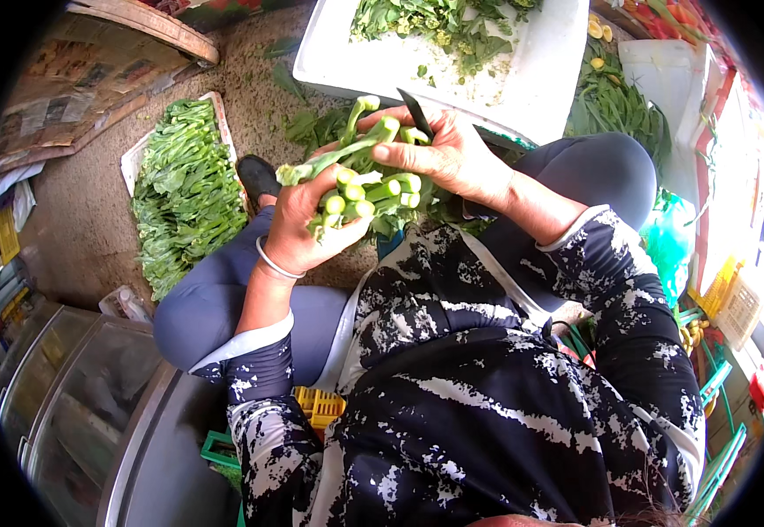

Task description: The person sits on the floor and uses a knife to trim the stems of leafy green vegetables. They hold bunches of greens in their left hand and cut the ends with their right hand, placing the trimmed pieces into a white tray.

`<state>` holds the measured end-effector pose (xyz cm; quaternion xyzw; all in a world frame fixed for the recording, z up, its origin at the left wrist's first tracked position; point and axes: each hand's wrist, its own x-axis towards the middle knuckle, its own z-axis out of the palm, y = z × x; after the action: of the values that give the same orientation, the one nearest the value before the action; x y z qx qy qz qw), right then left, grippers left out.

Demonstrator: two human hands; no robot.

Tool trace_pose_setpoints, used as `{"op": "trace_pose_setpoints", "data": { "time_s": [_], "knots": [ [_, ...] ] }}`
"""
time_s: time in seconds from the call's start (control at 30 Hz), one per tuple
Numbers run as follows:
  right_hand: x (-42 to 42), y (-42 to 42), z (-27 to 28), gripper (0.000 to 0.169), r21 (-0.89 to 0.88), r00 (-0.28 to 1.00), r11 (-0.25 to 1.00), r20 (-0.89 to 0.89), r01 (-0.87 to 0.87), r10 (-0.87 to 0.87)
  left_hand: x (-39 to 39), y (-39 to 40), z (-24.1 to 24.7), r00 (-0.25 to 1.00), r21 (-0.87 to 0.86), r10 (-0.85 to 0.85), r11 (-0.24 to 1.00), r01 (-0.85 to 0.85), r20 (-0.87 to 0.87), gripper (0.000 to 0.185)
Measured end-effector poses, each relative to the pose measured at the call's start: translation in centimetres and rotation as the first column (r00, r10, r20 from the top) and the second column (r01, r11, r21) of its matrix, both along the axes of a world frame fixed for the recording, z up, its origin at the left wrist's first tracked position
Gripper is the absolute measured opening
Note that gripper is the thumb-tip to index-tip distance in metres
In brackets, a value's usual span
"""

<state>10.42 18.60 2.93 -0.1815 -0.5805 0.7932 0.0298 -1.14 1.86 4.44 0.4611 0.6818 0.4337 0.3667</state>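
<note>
My left hand (303,227) is wrapped around a bunch of leafy green stems (355,201), their pale cut ends turned up toward me. A single stalk (339,158) lies across the top of the bunch, between my two hands. My right hand (451,155) holds a knife with a dark blade (415,112), its tip pointing up and away from me. The right thumb rests against the upper stems. The knife's handle is hidden in the palm, and the leaves hang mostly out of sight below the hands.
A white foam box (329,59) with loose leafy greens (448,26) stands ahead. Stacked greens (188,197) fill a tray at the left. Long-leaved greens (619,99) lie at the right. A glass-fronted cabinet (79,402) is at lower left, a yellow crate (316,407) beneath me.
</note>
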Motion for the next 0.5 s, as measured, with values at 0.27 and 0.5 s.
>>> {"op": "trace_pose_setpoints", "data": {
  "time_s": [0.27,0.5],
  "knots": [
    [-0.3,1.0,0.4,0.021,-0.037,0.997,0.997,-0.012,0.071,-0.071,0.3,0.3,0.8,0.986,0.033,0.059,0.997,-0.065,0.156,0.045],
    [0.0,1.0,-0.5,0.02,-0.036,0.998,0.998,-0.018,0.053,-0.053,0.6,-0.3,0.2,0.938,-0.034,0.013,0.999,-0.001,0.345,0.077]
  ]
}}
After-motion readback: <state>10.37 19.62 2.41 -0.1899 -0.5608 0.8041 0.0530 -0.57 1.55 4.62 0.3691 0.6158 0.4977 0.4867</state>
